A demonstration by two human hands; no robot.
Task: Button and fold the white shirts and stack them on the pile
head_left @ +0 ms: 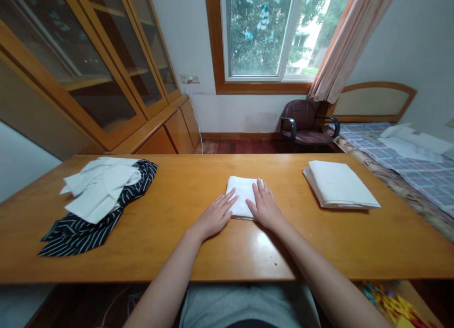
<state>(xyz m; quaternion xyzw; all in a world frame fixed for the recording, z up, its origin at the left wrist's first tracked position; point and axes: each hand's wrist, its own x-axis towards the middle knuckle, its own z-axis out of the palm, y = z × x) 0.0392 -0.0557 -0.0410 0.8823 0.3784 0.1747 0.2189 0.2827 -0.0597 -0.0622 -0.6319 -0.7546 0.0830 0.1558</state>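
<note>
A small folded white cloth lies flat at the middle of the wooden table. My left hand rests at its left edge, fingers spread and fingertips on the cloth. On the right part of the cloth lies my right hand, flat with the fingers apart. Neither hand grips anything; the cloth under the fingers is hidden.
Crumpled white cloths lie over a black-and-white striped cloth on the table's left. A folded white stack sits on the right. Beyond the table are a chair, a bed and a glass-fronted cabinet.
</note>
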